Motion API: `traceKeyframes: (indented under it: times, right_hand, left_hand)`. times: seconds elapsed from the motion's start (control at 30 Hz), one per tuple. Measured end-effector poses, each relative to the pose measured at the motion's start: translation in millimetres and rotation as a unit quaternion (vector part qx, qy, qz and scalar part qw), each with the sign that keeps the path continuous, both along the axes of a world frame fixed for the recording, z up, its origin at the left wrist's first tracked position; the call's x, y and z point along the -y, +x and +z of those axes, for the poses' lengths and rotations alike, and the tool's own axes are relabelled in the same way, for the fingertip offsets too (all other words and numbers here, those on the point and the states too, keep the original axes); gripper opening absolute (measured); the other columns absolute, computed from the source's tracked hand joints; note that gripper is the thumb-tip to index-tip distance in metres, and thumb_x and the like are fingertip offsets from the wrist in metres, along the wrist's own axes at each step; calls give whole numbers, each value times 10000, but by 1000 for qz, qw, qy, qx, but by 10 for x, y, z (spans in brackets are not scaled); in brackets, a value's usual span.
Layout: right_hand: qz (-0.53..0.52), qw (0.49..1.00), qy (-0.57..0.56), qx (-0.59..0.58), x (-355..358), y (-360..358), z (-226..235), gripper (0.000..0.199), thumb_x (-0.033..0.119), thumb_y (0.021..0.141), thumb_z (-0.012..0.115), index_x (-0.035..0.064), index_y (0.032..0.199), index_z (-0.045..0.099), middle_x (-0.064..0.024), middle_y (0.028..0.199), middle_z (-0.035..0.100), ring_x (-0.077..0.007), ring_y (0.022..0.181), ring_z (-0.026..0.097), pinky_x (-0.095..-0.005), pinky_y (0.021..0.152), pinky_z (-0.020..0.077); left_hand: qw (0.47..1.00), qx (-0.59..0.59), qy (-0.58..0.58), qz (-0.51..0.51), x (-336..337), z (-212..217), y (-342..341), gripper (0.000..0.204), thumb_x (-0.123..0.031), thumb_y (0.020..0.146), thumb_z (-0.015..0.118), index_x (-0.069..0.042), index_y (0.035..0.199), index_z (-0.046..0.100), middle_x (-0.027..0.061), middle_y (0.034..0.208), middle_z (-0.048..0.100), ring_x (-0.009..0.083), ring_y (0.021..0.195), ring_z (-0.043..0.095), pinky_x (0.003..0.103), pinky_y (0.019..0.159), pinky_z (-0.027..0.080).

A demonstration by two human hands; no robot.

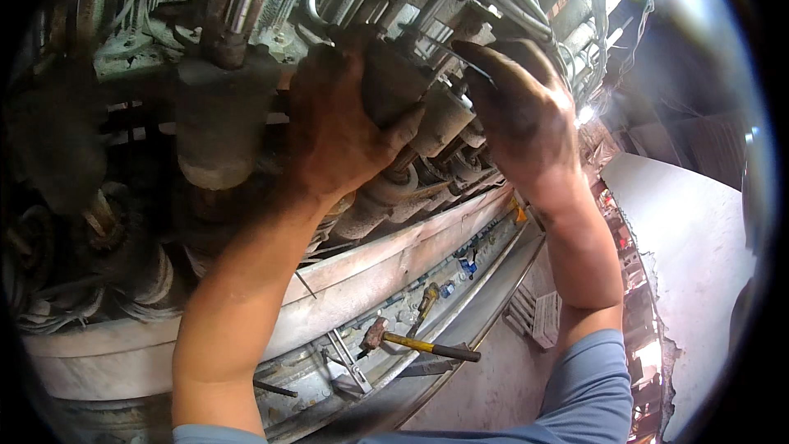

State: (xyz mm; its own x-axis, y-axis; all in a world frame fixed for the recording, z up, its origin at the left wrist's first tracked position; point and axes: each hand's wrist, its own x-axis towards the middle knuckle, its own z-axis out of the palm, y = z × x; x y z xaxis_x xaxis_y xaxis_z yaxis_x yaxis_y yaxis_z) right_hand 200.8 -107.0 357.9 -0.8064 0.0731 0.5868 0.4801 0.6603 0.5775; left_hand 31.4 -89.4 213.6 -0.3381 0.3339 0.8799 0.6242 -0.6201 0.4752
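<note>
Both hands are up under a vehicle's underside. Left hand wraps a firm grip around a grimy metal cylinder, above the long frame rail. Right hand pinches a thin tool just right of the cylinder.

Judged: cylinder heavy, rigid, greasy, so likely slippery; hold around its body, as now.

Count: one cylinder held, one thin tool, two hands, one hammer lying below the rail.

Grease-blackened matt hands grip a dull, grimy metal cylinder; the hammer below has a glossy yellow handle.
</note>
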Motion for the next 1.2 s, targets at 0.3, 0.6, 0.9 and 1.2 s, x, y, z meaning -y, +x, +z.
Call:
traceKeyframes:
  times: [0.3, 0.6, 0.9, 1.2]
  right_hand:
    - [-39, 998, -53, -5, 190, -297, -86, 274, 84, 866, 741, 79, 1139, 761, -128, 809, 666, -336, 701, 667, -428, 644, 550]
    - [-61, 994, -89, -7, 241, -308, -65, 201, 107, 769, 751, 68, 957, 691, -137, 843, 658, -370, 782, 697, -456, 665, 571]
    - [2, 991, -131, 16, 454, -514, -41, 284, 86, 776, 741, -7, 1031, 657, -200, 851, 669, -393, 770, 694, -466, 663, 563]
    - [156, 979, -133, 8, 220, -532, -83, 334, 60, 797, 751, -20, 1108, 662, -181, 872, 680, -377, 778, 702, -442, 683, 583]
  left_hand:
    - [998, -8, -59, -12, 87, 45, -125, 970, -436, 744, 866, -88, 1514, 389, 303, 1262, 529, 482, 1196, 505, 605, 1029, 397]
    - [998, 9, -56, -4, 53, 11, -63, 997, -462, 761, 856, -99, 1543, 356, 326, 1300, 499, 506, 1209, 492, 635, 1034, 390]
    - [999, -25, 18, 18, -4, 23, -118, 847, -393, 769, 837, -69, 1446, 443, 258, 1184, 558, 455, 1088, 544, 579, 939, 439]
    - [999, -38, 6, -19, -12, 9, -106, 512, -300, 800, 758, -70, 1223, 583, 209, 1103, 620, 421, 1042, 587, 556, 906, 460]
